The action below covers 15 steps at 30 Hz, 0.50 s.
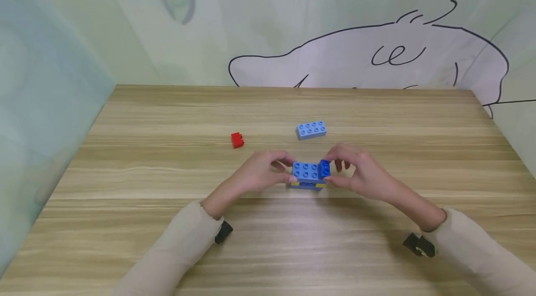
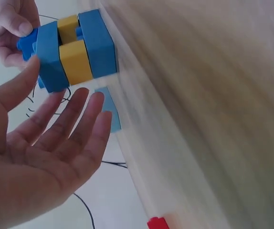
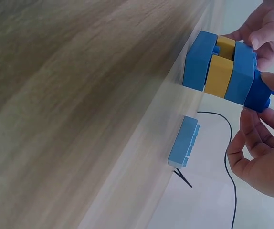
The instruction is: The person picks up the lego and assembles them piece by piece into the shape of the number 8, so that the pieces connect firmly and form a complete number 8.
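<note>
A block stack stands on the table, with a lower blue brick (image 3: 197,62), yellow bricks (image 3: 218,76) in the middle and an upper blue brick (image 1: 304,171) with studs on top. My left hand (image 1: 264,172) pinches the stack's left end at the upper blue brick, thumb on the near side. On the right end of that brick's top is a small dark blue brick (image 1: 324,169). My right hand (image 1: 365,174) pinches it between thumb and fingers. It touches the upper blue brick; whether it is fully pressed down, I cannot tell.
Behind the stack a light blue brick (image 1: 311,130) lies studs up on the wooden table (image 1: 176,240). A small red brick (image 1: 237,140) lies on its side farther left. Past the table's far edge hangs a printed backdrop (image 1: 268,16).
</note>
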### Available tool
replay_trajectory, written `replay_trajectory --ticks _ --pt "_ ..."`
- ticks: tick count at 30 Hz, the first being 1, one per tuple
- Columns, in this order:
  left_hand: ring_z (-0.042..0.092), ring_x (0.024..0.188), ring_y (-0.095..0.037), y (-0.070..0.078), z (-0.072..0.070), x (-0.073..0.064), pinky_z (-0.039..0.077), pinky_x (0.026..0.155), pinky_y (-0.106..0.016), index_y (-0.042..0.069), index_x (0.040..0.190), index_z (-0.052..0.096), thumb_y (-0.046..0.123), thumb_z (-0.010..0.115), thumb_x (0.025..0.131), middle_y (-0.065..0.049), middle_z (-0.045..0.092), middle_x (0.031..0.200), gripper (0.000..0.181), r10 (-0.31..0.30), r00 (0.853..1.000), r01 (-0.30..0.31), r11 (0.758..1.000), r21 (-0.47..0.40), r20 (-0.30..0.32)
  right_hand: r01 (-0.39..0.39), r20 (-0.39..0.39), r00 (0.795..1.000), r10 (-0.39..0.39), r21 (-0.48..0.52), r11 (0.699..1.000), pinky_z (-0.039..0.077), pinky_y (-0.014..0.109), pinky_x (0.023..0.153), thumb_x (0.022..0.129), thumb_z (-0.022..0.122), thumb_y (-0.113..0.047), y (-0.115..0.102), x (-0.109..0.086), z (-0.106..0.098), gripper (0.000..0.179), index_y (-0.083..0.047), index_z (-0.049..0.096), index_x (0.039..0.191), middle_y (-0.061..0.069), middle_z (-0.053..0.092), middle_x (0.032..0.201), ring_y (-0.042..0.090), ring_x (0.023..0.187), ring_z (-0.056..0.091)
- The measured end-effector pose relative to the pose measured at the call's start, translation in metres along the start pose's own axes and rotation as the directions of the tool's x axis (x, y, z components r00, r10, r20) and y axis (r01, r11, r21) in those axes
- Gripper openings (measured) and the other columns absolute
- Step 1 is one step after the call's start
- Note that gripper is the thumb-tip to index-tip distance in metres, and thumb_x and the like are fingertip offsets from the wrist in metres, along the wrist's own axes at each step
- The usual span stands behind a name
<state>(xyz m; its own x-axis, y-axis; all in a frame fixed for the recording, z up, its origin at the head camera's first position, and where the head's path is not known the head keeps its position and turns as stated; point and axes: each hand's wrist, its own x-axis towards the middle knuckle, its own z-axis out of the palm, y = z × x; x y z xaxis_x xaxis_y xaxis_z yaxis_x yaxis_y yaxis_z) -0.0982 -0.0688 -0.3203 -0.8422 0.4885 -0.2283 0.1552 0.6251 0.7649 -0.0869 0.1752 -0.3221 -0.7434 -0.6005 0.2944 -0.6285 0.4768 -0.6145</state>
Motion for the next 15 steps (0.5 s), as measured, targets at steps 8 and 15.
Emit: replay_trajectory --ticks 8,15 --pt "0.054 0.105 -0.025 -0.021 -0.034 0.0 0.046 0.086 -0.039 0.005 0.12 0.058 0.017 0.071 0.08 -0.01 0.059 0.118 0.043 0.01 0.985 0.001 0.998 0.061 -0.172 -0.017 0.0 1.0 0.017 -0.001 1.0 0.046 0.028 0.059 0.071 0.076 0.0 0.001 -0.002 0.0 0.032 -0.004 0.062 0.099 -0.002 0.059 0.09 0.011 0.072 0.05" --pt "0.051 0.109 -0.03 -0.045 -0.061 -0.002 0.043 0.088 -0.042 0.002 0.122 0.055 0.015 0.07 0.081 -0.016 0.056 0.121 0.046 -0.09 0.954 0.105 0.994 0.038 -0.287 -0.008 -0.003 1.0 0.008 0.008 1.0 0.046 0.028 0.059 0.07 0.076 0.001 0.002 -0.002 0.001 0.032 -0.004 0.062 0.098 -0.002 0.059 0.089 0.011 0.072 0.05"
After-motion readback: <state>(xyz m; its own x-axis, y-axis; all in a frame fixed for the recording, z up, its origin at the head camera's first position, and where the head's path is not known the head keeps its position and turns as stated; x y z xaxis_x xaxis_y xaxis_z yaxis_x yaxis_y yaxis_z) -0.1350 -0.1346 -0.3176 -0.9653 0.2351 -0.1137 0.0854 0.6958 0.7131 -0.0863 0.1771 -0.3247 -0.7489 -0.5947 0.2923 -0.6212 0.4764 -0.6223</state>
